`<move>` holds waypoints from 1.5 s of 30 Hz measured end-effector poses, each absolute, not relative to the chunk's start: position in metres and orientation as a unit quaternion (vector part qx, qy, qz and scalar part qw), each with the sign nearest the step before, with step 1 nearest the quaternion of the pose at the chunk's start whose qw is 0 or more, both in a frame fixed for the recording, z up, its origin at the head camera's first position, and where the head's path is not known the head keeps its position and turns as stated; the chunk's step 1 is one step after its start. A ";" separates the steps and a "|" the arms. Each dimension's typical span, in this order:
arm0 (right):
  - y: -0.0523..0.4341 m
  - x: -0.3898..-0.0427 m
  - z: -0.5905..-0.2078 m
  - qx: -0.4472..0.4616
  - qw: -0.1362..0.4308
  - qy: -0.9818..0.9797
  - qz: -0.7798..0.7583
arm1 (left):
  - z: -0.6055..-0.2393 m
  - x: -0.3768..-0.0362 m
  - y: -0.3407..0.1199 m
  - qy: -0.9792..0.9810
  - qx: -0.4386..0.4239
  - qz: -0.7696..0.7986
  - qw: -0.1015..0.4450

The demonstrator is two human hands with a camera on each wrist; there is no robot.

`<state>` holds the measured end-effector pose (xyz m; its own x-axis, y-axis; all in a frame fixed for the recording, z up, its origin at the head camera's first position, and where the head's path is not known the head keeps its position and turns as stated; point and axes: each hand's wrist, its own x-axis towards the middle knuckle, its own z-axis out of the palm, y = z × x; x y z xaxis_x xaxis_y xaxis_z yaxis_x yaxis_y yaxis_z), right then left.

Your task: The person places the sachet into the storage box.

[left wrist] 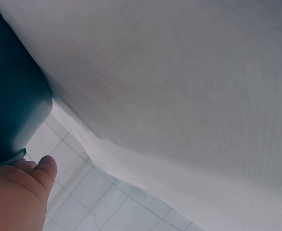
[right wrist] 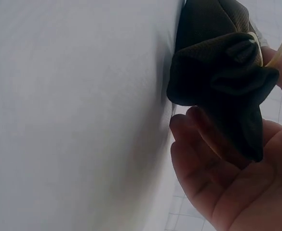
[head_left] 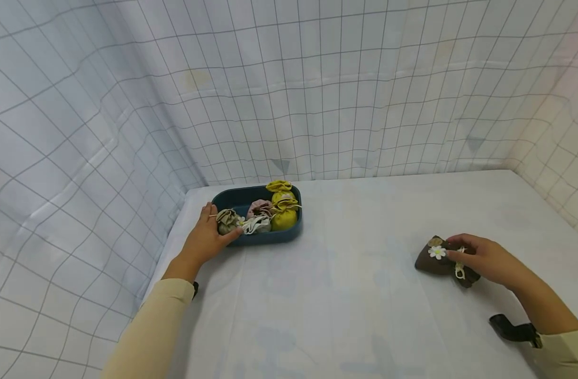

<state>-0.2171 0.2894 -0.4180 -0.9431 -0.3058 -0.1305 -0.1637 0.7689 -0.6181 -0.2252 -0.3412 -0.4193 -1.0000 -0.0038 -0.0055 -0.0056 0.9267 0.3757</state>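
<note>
A dark teal tray point(head_left: 270, 237) stands at the table's far left and holds several small drawstring pouches: yellow ones point(head_left: 283, 210), a pink one point(head_left: 260, 209) and a white one point(head_left: 257, 225). My left hand point(head_left: 218, 227) is at the tray's left front corner, with thumb and fingers round an olive pouch point(head_left: 228, 220). The left wrist view shows only the tray's outer wall point(left wrist: 10, 96) and part of that hand point(left wrist: 20, 192). On the right, my right hand point(head_left: 455, 248) grips a dark brown pouch point(head_left: 428, 261) with a white flower, lying on the table. Its gathered neck point(right wrist: 218, 72) sits against my fingers point(right wrist: 218, 183).
A white cloth covers the table point(head_left: 355, 295). White gridded fabric walls point(head_left: 317, 105) close it in at the back, left and right. A black wrist strap point(head_left: 511, 329) shows on my right forearm.
</note>
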 end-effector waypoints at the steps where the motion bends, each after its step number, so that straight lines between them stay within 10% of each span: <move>1: 0.289 -0.217 -0.418 -0.125 0.115 0.933 -0.316 | -0.419 -0.225 -0.341 0.981 -0.003 0.192 0.003; 45: 0.261 -0.221 -0.410 -0.127 0.103 0.920 -0.356 | -0.419 -0.223 -0.339 0.981 -0.008 0.193 0.006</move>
